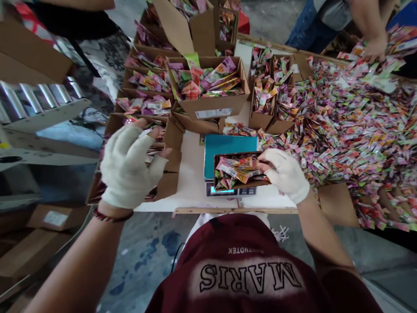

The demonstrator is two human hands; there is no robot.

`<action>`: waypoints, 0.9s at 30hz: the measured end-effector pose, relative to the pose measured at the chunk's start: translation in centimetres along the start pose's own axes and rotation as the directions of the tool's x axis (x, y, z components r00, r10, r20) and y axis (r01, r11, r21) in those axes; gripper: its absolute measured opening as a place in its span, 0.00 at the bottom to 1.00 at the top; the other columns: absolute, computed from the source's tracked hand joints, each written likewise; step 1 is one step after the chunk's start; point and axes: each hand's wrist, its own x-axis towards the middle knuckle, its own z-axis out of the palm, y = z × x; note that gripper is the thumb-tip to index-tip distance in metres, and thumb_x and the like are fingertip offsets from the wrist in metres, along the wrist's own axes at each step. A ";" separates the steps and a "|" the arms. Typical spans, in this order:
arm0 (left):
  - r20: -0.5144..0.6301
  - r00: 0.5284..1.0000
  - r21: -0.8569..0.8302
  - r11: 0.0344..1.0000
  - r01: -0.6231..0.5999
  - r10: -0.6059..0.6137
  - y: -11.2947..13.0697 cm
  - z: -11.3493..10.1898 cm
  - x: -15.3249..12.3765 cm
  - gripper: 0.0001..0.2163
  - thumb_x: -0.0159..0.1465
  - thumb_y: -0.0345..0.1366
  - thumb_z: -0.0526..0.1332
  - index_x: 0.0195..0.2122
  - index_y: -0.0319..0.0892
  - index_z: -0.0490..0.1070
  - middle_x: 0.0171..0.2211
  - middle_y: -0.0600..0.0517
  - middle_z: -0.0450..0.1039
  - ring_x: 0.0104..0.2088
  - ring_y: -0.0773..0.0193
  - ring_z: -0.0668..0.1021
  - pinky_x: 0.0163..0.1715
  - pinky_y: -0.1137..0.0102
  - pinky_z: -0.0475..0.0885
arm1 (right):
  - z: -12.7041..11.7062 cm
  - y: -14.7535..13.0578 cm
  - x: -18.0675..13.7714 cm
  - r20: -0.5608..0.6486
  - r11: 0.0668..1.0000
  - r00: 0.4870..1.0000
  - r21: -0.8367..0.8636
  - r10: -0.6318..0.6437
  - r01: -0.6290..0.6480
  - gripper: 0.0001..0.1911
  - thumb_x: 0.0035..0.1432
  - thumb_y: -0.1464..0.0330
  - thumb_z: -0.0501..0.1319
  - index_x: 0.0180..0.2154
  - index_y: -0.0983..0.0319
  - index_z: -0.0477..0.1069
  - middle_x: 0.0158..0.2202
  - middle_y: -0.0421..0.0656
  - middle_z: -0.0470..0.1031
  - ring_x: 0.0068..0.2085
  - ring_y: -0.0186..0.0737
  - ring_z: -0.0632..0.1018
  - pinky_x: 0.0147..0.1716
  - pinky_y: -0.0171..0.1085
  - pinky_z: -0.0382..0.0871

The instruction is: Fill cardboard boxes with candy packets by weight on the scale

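White table (191,163): scale (228,145) at near edge — packet-filled cartons (173,134) toward left edge, loose packets (342,139) heaped toward right.

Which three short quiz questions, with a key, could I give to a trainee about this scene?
1. True or false: the right hand holds a small open carton of packets.
2. What colour is the flat top of the scale? A) red B) teal C) yellow
3. Which hand has a bracelet at its wrist?

Key: 1. True. 2. B. 3. The left hand.
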 end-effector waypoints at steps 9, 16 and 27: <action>0.141 0.990 -0.270 0.961 0.050 -0.012 4.7 1.7 -3.0 0.14 0.69 0.40 0.61 0.52 0.42 0.75 0.60 0.40 0.74 0.60 0.49 0.76 0.61 0.53 0.74 | 4.4 -2.0 5.3 0.436 0.921 0.875 -0.390 0.208 -0.024 0.31 0.60 0.63 0.69 0.62 0.59 0.67 0.63 0.54 0.63 0.47 0.50 0.79 0.43 0.44 0.72; 0.304 0.940 -0.402 0.915 -0.019 0.153 10.4 4.9 -4.8 0.11 0.72 0.38 0.57 0.44 0.43 0.79 0.47 0.46 0.82 0.45 0.55 0.82 0.49 0.59 0.78 | 6.8 -0.8 3.8 0.529 0.914 0.813 -0.407 0.244 -0.009 0.31 0.62 0.69 0.62 0.66 0.59 0.64 0.61 0.53 0.70 0.50 0.51 0.78 0.45 0.44 0.73; 0.245 0.970 -0.477 0.870 0.125 -0.005 9.1 3.4 -5.0 0.12 0.73 0.39 0.57 0.50 0.41 0.76 0.55 0.41 0.77 0.58 0.55 0.78 0.60 0.59 0.75 | 1.0 1.9 -1.2 -0.050 0.951 0.974 0.228 0.223 -0.206 0.17 0.56 0.70 0.60 0.47 0.60 0.77 0.44 0.43 0.82 0.44 0.43 0.81 0.46 0.40 0.75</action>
